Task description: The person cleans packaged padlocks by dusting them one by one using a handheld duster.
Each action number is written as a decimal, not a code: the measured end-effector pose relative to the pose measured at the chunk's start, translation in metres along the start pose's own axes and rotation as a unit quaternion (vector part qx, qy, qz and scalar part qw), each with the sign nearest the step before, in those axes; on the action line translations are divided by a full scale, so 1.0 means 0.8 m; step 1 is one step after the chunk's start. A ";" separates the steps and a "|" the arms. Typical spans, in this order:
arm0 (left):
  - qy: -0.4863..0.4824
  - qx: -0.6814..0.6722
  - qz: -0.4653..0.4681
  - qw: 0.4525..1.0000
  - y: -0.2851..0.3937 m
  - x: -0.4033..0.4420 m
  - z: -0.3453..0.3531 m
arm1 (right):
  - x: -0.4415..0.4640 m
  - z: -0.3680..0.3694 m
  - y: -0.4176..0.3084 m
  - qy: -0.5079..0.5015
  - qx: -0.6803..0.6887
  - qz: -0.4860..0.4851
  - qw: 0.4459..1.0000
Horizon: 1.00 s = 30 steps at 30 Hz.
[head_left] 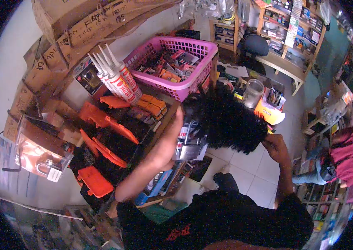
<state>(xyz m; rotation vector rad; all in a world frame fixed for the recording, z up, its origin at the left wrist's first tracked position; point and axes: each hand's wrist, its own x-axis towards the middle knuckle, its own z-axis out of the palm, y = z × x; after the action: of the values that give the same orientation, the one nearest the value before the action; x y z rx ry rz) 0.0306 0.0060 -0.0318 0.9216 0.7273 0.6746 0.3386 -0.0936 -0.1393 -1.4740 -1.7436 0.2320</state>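
My left hand [171, 143] is closed on a packaged padlock [191, 151], with the thumb pointing up along the pack's edge and the other fingers mostly hidden. A black fluffy duster [230, 118] lies across the upper part of that pack and covers some of it. At the duster's right end, my right hand [277, 148] is closed with its fingers pinched together; the handle itself barely shows. To the left of my left hand stands a black organizer with orange flip lids [97, 182], several of them raised.
A pink basket [172, 88] of small packs and several sealant tubes [122, 83] stand on the shelf top. Another padlock pack [43, 160] hangs at left. A glass jar [252, 92] sits beyond the duster. A person in a maroon top [347, 154] is at right.
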 end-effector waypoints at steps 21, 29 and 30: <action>-0.016 -0.041 0.051 0.998 0.004 0.001 -0.016 | -0.037 0.026 0.004 -0.127 0.082 0.091 0.984; 0.010 0.020 0.034 0.999 0.003 -0.006 -0.007 | -0.034 0.031 -0.012 -0.145 0.076 0.112 0.980; 0.000 -0.004 0.041 0.999 0.005 -0.006 -0.010 | -0.035 0.033 -0.012 -0.153 0.084 0.132 0.976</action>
<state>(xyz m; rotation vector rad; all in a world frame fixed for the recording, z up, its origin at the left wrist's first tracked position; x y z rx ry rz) 0.0209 0.0079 -0.0303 0.9488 0.6883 0.7497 0.3132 -0.1122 -0.1632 -1.6045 -1.7082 0.7615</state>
